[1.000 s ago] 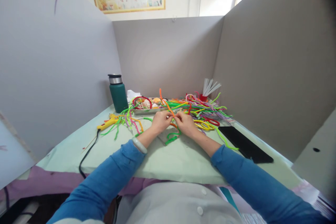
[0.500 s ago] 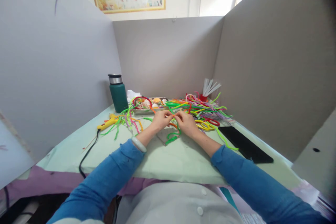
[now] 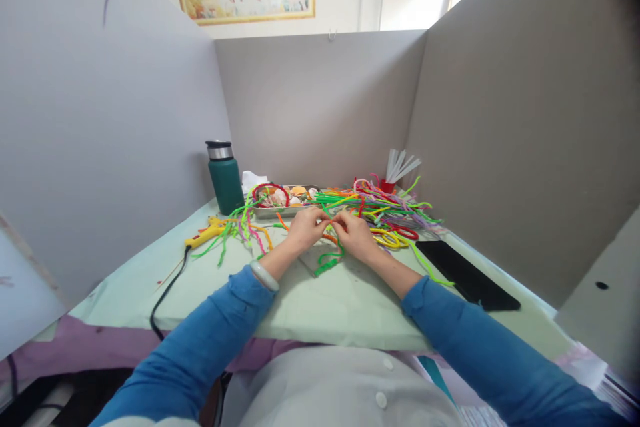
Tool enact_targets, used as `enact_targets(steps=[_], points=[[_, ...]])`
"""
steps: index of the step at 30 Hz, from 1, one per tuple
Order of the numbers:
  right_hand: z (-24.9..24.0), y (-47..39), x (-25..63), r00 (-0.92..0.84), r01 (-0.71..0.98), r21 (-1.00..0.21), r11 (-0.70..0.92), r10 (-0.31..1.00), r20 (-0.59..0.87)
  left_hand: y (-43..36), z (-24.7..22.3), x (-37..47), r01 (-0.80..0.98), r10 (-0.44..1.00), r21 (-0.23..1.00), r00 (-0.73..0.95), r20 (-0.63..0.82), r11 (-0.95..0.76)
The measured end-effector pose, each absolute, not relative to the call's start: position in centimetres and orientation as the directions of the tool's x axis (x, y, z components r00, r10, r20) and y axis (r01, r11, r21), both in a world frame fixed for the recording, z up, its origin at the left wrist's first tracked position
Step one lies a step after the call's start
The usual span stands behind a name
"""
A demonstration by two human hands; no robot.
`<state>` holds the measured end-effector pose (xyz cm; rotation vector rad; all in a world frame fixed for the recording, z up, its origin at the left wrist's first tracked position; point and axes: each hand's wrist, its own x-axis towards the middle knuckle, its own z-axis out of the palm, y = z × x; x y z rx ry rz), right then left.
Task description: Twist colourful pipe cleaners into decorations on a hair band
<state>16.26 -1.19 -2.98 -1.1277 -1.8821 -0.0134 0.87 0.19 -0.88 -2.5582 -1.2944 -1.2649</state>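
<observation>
My left hand and my right hand meet fingertip to fingertip above the middle of the table. Both are closed in a pinch on an orange pipe cleaner, whose free end sticks out to the left of my left hand. Just below the fingers lies a bent green pipe cleaner with a thicker wound part. Behind my right hand spreads a heap of coloured pipe cleaners. A metal tray with shell-like pieces and a red loop stands behind my left hand.
A green bottle stands at the back left. Near it lie a yellow glue gun with a black cord and more pipe cleaners. A black flat object lies right; white sticks stand behind. Grey partitions enclose the table.
The free end of the orange pipe cleaner has shifted left and down, away from the tray. My hands have hardly moved and stay pinched together.
</observation>
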Motion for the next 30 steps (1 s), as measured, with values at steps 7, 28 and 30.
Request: enact_targets(steps=[7,28,30], points=[[-3.1,-1.1,16.3,-0.165,0.69,-0.427,0.584,0.702,0.693,-0.2,-0.4,1.0,0.638,0.817,0.534,0.295,0.496,-0.555],[-2.8,-1.8,16.5,-0.244,0.719,-0.322,0.616,0.657,0.713,0.7,-1.6,1.0,0.441,0.894,0.784,0.311,0.323,-0.437],[-2.7,-1.7,16.6,-0.255,0.72,-0.318,0.617,0.661,0.706,0.8,-1.7,0.9,0.44,0.891,0.782,0.321,0.321,-0.441]])
